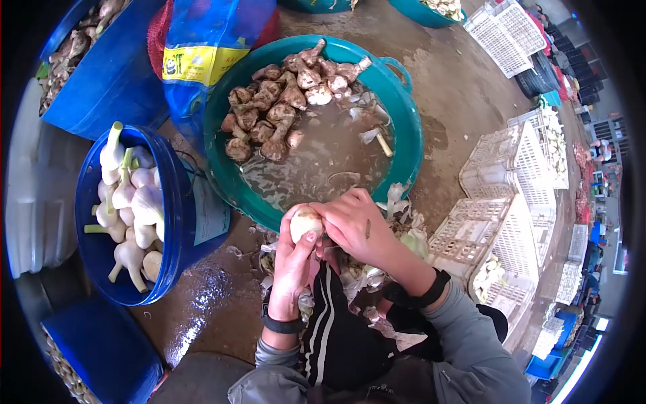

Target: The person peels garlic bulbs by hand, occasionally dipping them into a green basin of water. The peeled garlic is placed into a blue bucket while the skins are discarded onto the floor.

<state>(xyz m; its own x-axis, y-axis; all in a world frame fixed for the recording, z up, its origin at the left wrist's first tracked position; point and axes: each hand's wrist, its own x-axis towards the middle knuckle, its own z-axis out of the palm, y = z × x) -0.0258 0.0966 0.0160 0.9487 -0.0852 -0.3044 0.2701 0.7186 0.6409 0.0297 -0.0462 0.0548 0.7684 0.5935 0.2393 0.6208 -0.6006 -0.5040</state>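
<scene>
My left hand [289, 262] is wrapped round a pale garlic bulb [305, 221] just in front of the green tub [414, 138]. The fingers of my right hand [360, 229] are bent and press against the bulb's right side; their tips are partly hidden. In the tub, a heap of muddy brown garlic bulbs [269, 108] sits at the far left side of murky water [303, 172], with loose peel floating at the right. To the left, a blue bucket [178, 202] is filled with clean white garlic bulbs [134, 195] with stems.
Peeled skins [367, 279] litter the floor below my hands. White plastic crates [478, 229] stand at the right, some holding garlic. A large blue bin [108, 74] of unwashed garlic and a blue plastic bag [192, 81] are at the upper left.
</scene>
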